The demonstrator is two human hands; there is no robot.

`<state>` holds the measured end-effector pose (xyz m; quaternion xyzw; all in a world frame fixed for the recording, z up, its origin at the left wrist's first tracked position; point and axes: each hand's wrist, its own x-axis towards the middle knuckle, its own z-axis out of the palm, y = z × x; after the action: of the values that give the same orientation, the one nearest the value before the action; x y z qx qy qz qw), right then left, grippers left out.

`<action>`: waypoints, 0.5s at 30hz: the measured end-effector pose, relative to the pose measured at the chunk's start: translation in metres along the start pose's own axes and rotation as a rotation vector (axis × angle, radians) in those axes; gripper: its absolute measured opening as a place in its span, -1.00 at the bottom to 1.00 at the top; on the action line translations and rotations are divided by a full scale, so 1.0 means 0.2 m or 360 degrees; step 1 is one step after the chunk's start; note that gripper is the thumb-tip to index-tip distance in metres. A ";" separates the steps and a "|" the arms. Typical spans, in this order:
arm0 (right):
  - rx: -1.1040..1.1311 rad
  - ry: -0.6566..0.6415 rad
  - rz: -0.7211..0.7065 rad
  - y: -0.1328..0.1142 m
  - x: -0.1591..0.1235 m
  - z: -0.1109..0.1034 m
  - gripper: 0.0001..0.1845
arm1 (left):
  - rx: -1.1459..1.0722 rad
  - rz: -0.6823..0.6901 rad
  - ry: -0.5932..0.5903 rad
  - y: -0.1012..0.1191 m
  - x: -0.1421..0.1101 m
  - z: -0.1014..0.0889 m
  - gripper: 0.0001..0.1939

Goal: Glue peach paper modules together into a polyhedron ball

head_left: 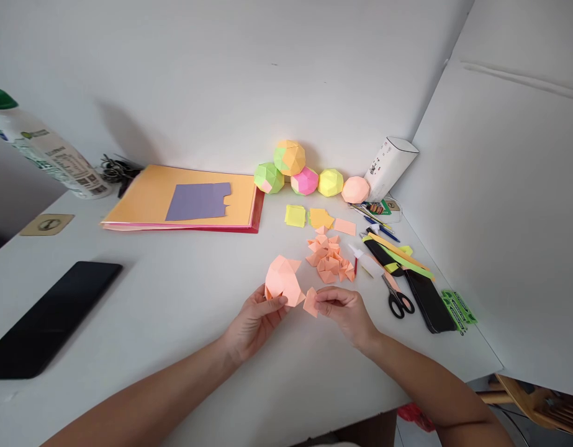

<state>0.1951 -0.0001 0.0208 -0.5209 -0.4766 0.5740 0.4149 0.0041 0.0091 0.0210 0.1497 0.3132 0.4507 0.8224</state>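
My left hand [258, 315] is closed on a partly built peach paper ball [283, 280], thumb pressed to its lower side and pointed flaps sticking out at the right. Between the thumb and fingers of my right hand [346, 310] is a small folded peach paper piece [311, 302], held close beside the ball's right flap; I cannot tell whether they touch. Just beyond my right hand lies a heap of folded peach paper pieces [329, 257]. A white glue bottle [367, 262] lies to the right of the heap.
Finished paper balls [330, 182] stand along the wall. Flat paper stacks [295, 215] lie before them. Scissors [400, 302], a black phone [428, 298] and a white box [389, 166] are at right. Paper folder [146, 202], black tablet [58, 316] and spray bottle [58, 155] are at left.
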 end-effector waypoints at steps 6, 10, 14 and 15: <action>-0.0056 0.0030 -0.0134 -0.01 -0.02 0.02 -0.92 | -0.0031 0.0042 0.0125 -0.01 0.00 -0.01 -0.78; -0.0171 0.0091 -0.0286 0.00 -0.03 0.04 -0.93 | -0.0046 0.0078 0.0198 -0.01 0.00 0.00 -0.72; -0.0222 0.0104 -0.0352 0.01 -0.03 0.04 -0.95 | -0.0048 0.0097 0.0223 -0.01 0.00 0.00 -0.70; -0.0227 0.0106 -0.0357 0.01 -0.03 0.04 -0.96 | -0.0046 0.0098 0.0227 -0.01 0.00 0.00 -0.70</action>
<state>0.1876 -0.0082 0.0203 -0.5113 -0.5574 0.4710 0.4539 0.0052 0.0084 0.0199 0.1149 0.3597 0.4898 0.7858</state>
